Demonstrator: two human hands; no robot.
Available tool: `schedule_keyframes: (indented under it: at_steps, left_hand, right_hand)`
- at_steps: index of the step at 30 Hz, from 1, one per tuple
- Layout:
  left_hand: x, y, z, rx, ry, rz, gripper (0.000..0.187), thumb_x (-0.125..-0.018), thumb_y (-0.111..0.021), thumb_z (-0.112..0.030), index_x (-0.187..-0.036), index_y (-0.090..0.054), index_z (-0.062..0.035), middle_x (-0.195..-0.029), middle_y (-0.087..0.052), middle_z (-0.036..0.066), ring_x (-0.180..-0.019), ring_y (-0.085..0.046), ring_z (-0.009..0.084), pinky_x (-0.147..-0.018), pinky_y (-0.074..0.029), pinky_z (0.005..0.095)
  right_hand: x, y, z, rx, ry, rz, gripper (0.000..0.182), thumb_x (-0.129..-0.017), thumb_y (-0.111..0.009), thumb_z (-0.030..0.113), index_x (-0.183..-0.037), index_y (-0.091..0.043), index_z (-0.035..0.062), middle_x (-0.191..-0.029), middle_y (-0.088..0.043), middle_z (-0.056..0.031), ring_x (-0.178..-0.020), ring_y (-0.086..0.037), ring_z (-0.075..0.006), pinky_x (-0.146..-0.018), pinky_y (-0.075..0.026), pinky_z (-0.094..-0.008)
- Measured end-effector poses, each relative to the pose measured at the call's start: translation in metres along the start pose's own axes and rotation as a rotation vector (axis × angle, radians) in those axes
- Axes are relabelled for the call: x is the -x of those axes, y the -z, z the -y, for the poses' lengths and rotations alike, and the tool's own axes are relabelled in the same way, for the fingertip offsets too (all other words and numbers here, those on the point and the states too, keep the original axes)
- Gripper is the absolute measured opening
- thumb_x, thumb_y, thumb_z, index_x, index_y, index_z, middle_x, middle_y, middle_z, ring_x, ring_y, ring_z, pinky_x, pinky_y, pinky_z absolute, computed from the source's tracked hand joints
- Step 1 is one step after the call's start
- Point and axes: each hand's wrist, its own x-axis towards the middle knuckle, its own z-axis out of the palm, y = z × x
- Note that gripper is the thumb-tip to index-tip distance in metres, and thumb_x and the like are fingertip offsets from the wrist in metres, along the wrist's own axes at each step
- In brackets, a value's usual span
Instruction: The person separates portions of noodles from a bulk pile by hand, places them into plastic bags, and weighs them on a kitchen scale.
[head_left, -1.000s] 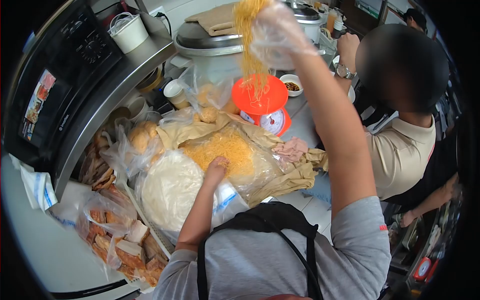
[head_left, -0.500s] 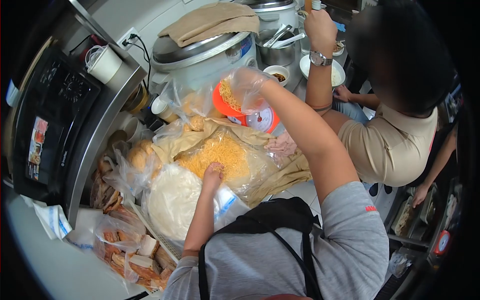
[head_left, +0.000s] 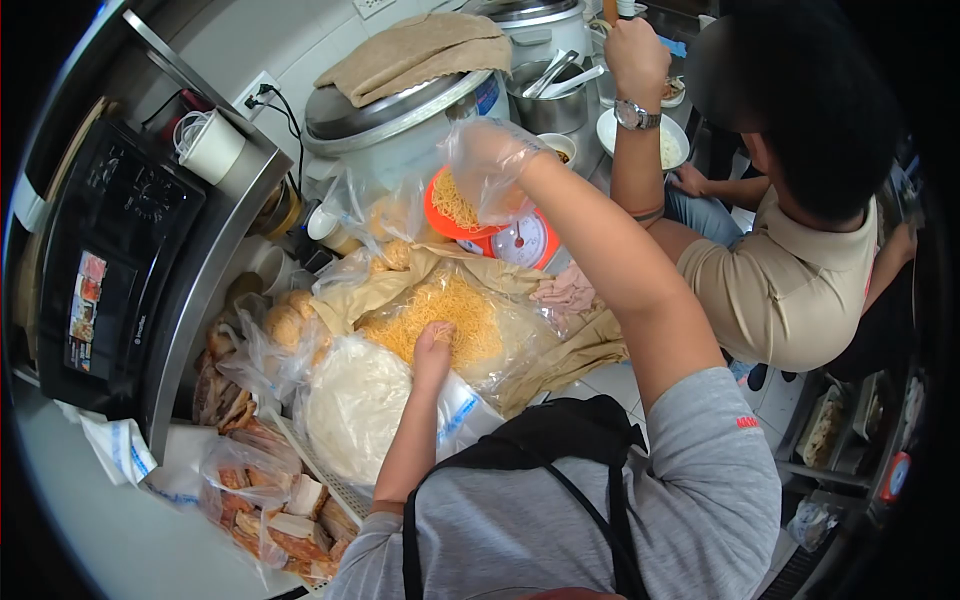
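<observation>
My right hand (head_left: pixel 493 165), in a clear plastic glove, hangs over the red pan (head_left: pixel 436 213) of a kitchen scale (head_left: pixel 523 240). Thin yellow noodles (head_left: pixel 455 204) lie in that pan, and the hand partly covers them. Its fingertips are hidden by the hand and the loose glove. Below, my bare left hand (head_left: pixel 433 350) is closed at the near edge of a clear plastic bag (head_left: pixel 515 365), seemingly gripping it. More yellow noodles (head_left: pixel 455 310) are heaped in the bag. Beside my left wrist lies a bag of round white wrappers (head_left: pixel 355 405).
A large cooker (head_left: pixel 400 125) with a brown cloth (head_left: pixel 415 50) stands behind the scale. Bagged meat pieces (head_left: pixel 285 510) lie at lower left, near a black oven (head_left: pixel 115 260). A co-worker in a beige shirt (head_left: pixel 785 285) stands close on the right, arm raised beside a white bowl (head_left: pixel 675 145).
My right hand has lifted slightly above the scale pan. My left hand stays at the noodle bag. The whole view has shifted a little.
</observation>
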Motion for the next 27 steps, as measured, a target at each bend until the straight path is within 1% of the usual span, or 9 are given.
schedule_keyframes:
  at_steps: [3,5,8,11,14,17,20,23,27]
  left_hand:
    - [-0.016,-0.026,-0.028,-0.066,-0.231,0.008,0.017,-0.083,-0.044,-0.010,-0.092,-0.055,-0.0017,-0.072,-0.055,0.004,-0.061,-0.049,0.0080,-0.054,-0.039,0.0188]
    - [-0.022,-0.050,-0.050,-0.224,-0.465,-0.053,0.025,-0.082,-0.044,-0.010,-0.104,-0.051,0.0019,-0.090,-0.058,0.010,-0.081,-0.054,0.0160,-0.072,-0.042,0.0246]
    - [-0.033,-0.076,-0.065,-0.259,-0.440,-0.036,0.028,-0.082,-0.044,-0.009,-0.107,-0.048,0.0032,-0.102,-0.055,0.014,-0.097,-0.050,0.0199,-0.084,-0.036,0.0273]
    - [-0.039,-0.090,-0.078,-0.231,-0.447,0.009,0.031,-0.080,-0.047,-0.016,-0.108,-0.049,-0.0008,-0.100,-0.054,0.019,-0.094,-0.052,0.0297,-0.079,-0.040,0.0308]
    - [-0.049,-0.098,-0.071,-0.237,-0.491,0.104,0.021,-0.083,-0.045,-0.011,-0.099,-0.052,0.0017,-0.091,-0.056,0.011,-0.084,-0.053,0.0183,-0.077,-0.040,0.0264]
    - [-0.036,-0.088,-0.080,-0.266,-0.481,0.364,0.018,-0.084,-0.045,-0.015,-0.085,-0.052,0.0009,-0.077,-0.053,0.010,-0.072,-0.050,0.0175,-0.069,-0.040,0.0273]
    - [-0.013,-0.069,-0.076,-0.281,-0.420,0.371,0.023,-0.085,-0.043,-0.019,-0.075,-0.049,0.0005,-0.068,-0.047,0.009,-0.066,-0.046,0.0178,-0.064,-0.039,0.0290]
    - [0.008,-0.034,-0.046,-0.449,-0.267,0.381,0.022,-0.079,-0.044,-0.021,-0.080,-0.053,-0.0007,-0.080,-0.053,0.019,-0.078,-0.052,0.0328,-0.069,-0.041,0.0361]
    - [0.039,0.004,-0.038,-0.638,-0.158,0.260,0.022,-0.077,-0.042,-0.019,-0.082,-0.054,-0.0017,-0.079,-0.054,0.020,-0.077,-0.052,0.0349,-0.068,-0.041,0.0387]
  right_hand:
    - [0.004,0.022,0.004,0.110,0.061,-0.021,0.018,-0.044,-0.059,0.015,-0.060,-0.060,0.0047,-0.064,-0.058,-0.0128,-0.060,-0.057,-0.0267,-0.052,-0.045,-0.0339]
    - [0.016,0.052,0.019,0.221,0.132,0.021,0.017,-0.044,-0.060,0.015,-0.058,-0.061,0.0054,-0.062,-0.057,-0.0117,-0.060,-0.057,-0.0255,-0.051,-0.044,-0.0329]
    - [0.039,0.085,0.031,0.372,0.245,-0.124,0.016,-0.046,-0.061,0.016,-0.057,-0.061,0.0054,-0.063,-0.058,-0.0104,-0.059,-0.056,-0.0234,-0.051,-0.044,-0.0318]
    - [0.050,0.099,0.030,0.252,0.189,-0.078,0.019,-0.054,-0.059,0.016,-0.069,-0.062,0.0038,-0.063,-0.057,-0.0095,-0.056,-0.054,-0.0199,-0.053,-0.044,-0.0293]
    - [0.062,0.105,0.037,-0.557,-0.286,-0.220,0.030,-0.062,-0.057,0.017,-0.089,-0.060,0.0031,-0.062,-0.055,-0.0084,-0.055,-0.052,-0.0157,-0.054,-0.043,-0.0265]
    - [0.069,0.108,0.041,-0.538,-0.271,-0.218,0.027,-0.063,-0.053,0.018,-0.082,-0.059,-0.0005,-0.073,-0.058,-0.0183,-0.067,-0.055,-0.0280,-0.064,-0.044,-0.0309]
    - [0.080,0.120,0.051,-0.576,-0.237,-0.217,0.042,-0.067,-0.054,0.015,-0.109,-0.053,0.0097,-0.064,-0.055,-0.0066,-0.056,-0.050,-0.0122,-0.055,-0.043,-0.0251]
    - [0.084,0.118,0.053,-0.828,-0.245,-0.194,0.034,-0.067,-0.052,0.017,-0.098,-0.056,0.0049,-0.081,-0.058,-0.0171,-0.072,-0.056,-0.0277,-0.067,-0.044,-0.0313]
    - [0.075,0.103,0.054,-0.563,-0.156,-0.171,0.037,-0.069,-0.053,0.017,-0.104,-0.054,0.0065,-0.085,-0.059,-0.0141,-0.076,-0.056,-0.0235,-0.071,-0.044,-0.0299]
